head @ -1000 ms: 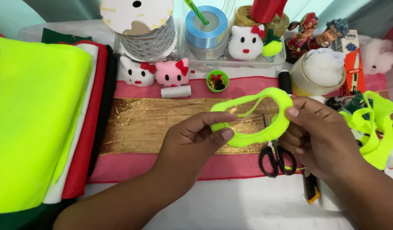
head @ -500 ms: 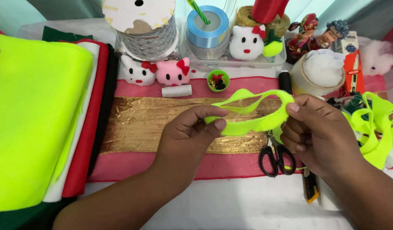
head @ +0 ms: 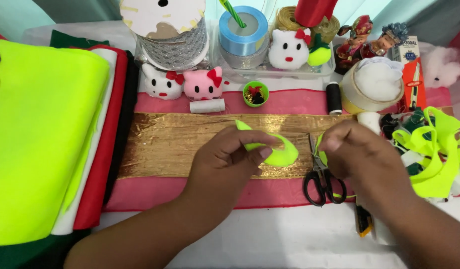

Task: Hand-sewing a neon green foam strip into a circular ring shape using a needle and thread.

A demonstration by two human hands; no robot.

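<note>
The left hand (head: 230, 159) holds a bright yellow-green felt piece (head: 277, 152) over the gold cloth (head: 175, 142). The fingers (head: 255, 144) of this hand are bent and pinch the felt piece. The thumb sits under it and the other fingers lie on top, so most of the felt sticks out past the fingertips toward the right.

The right hand (head: 362, 159) is close by, a little apart from the left one. Its fingers are curled shut on a thin edge of the same yellow-green felt (head: 320, 149), which peeks out on the left side of the hand. You cannot tell if the two bits of felt join under the hands.

Black scissors (head: 320, 182) lie on the gold cloth and the pink cloth (head: 155, 194), just under the right hand, between the two hands. A heap of yellow-green felt scraps (head: 437, 149) lies near the right edge of the desk (head: 270, 239). A stack of folded felt sheets (head: 40, 139) lies on the left, with a yellow-green one on top. At the back stand a white cat toy (head: 160, 83), a pink cat toy (head: 204, 83), a white thread spool (head: 207, 105) and a small green cup (head: 255, 93)
</note>
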